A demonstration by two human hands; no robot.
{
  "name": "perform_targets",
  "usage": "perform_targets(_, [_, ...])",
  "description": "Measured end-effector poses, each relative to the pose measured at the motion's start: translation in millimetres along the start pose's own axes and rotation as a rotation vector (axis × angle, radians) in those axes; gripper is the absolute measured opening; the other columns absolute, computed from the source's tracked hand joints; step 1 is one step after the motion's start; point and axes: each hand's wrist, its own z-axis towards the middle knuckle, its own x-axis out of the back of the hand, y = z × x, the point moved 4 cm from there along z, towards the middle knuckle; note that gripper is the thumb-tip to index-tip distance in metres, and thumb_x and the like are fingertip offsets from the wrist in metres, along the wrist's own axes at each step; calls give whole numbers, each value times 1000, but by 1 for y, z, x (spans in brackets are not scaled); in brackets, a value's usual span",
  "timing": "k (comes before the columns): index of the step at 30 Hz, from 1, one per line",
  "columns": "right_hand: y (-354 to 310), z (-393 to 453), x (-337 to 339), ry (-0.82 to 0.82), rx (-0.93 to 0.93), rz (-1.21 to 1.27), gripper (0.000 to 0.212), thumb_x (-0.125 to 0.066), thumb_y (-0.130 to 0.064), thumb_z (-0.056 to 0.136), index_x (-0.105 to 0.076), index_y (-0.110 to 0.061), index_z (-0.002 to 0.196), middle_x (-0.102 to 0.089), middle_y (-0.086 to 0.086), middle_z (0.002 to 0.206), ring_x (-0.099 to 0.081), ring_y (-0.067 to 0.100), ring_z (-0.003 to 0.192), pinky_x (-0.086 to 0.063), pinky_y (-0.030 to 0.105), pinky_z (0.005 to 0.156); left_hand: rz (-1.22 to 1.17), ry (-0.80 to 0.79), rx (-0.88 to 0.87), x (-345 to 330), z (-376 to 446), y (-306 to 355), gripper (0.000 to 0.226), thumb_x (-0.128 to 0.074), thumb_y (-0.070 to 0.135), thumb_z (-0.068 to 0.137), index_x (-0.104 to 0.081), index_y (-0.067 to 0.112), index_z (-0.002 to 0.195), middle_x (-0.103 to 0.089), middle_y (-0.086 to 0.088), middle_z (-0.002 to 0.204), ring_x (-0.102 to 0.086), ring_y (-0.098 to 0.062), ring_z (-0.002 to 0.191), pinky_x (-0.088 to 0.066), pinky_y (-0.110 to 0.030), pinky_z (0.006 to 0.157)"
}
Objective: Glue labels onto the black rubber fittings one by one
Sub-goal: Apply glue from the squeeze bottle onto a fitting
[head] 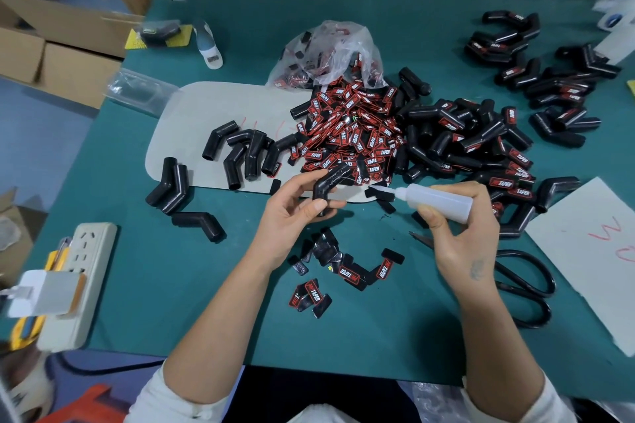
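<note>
Just below the label heap (354, 134) on the green table (206, 285), the left hand (292, 213) pinches a bent black fitting (328, 185) (unlabelled side up). The right hand's (460, 230) grip wraps the glue bottle (436, 197), nozzle pointing toward the fitting.

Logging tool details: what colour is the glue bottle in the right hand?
Translucent white, seen in the head view: glue bottle.

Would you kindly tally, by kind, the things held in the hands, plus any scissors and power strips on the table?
Black rubber fitting, in the left hand: 1
Glue bottle, in the right hand: 1
Scissors: 1
Power strip: 1
Total: 4
</note>
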Motion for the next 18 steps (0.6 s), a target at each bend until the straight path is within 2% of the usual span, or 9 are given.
perform_targets(8, [4,-1,1,13,-18,-1,25,-72,-23,95,-56,-34,111,-64,-32,107,-62,-4,99,-43,8,84,19,-4,-3,-1,0,1,40,-71,19,97,-66,27,135,-60,-28,133,-73,-41,113,-60,-39,95])
perform_targets(18, [5,-1,1,16,-32,10,21,-70,-32,95,-57,-32,111,-65,-30,107,-63,-1,99,-44,10,84,15,-5,-6,0,0,0,40,-71,20,97,-66,27,135,-59,-29,134,-73,-41,113,-60,-40,96])
